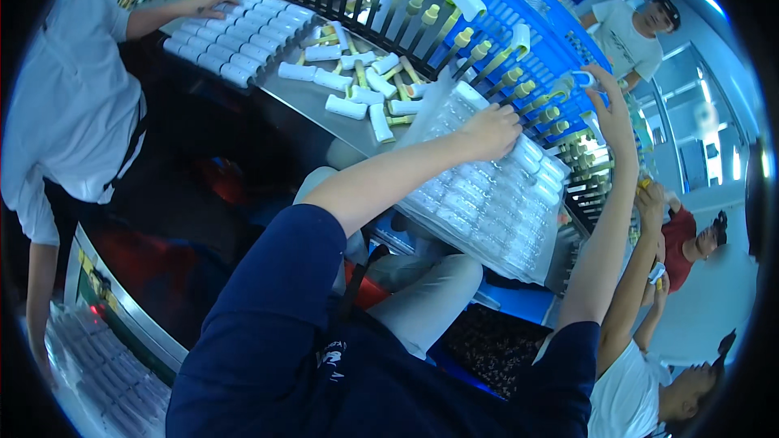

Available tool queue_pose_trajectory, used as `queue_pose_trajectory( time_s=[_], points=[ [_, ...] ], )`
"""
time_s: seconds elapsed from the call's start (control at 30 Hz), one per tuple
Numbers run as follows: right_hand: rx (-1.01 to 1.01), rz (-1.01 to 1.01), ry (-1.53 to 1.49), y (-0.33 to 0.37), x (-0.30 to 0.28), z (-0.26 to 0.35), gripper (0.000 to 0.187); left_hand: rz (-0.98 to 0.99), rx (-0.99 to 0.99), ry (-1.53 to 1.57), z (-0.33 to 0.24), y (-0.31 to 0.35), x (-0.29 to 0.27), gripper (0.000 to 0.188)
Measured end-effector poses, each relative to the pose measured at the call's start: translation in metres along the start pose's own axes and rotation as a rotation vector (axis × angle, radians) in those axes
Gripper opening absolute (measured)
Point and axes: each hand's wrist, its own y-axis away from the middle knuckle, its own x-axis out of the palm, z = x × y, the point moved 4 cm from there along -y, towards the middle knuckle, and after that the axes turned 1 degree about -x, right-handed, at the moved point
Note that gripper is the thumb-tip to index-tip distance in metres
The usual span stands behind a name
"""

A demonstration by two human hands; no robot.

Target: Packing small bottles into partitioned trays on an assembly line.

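Note:
My left hand (492,133) is over a clear plastic blister tray (479,203), its fingers curled in beside the upright black rods; what they hold, if anything, is hidden. Raised at the right, my right hand (610,105) pinches a small white plastic piece (583,79) between thumb and finger, near the rods' far end. White cylinders (545,164) fill pockets along the tray's far side. Pale yellow tips (511,77) top the rods, and a few rods carry white sleeves (464,0). The tray slants over my lap and the table edge.
Loose white sleeves and yellow-green sticks (365,85) lie on the metal table (316,118) to the left. A co-worker's hand (213,3) rests on a filled white tray (235,40). Blue crates (527,12) stand behind the rods. Other people work at the right.

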Motion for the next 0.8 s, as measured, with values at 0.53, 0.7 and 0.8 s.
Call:
queue_pose_trajectory(
  time_s=[0.53,0.7,0.8],
  points=[
    [-0.263,-0.211,-0.084,-0.088,0.152,0.029,0.034,0.07,-0.121,0.057,0.003,-0.005,-0.001,0.025],
    [-0.228,-0.276,0.043,-0.073,0.161,0.062,0.075,-0.069,-0.309,0.01,0.011,-0.006,-0.001,0.04],
    [-0.223,-0.188,-0.072,-0.033,0.161,0.118,0.063,-0.271,-0.299,-0.073,0.024,0.011,-0.007,0.037]
  ],
)
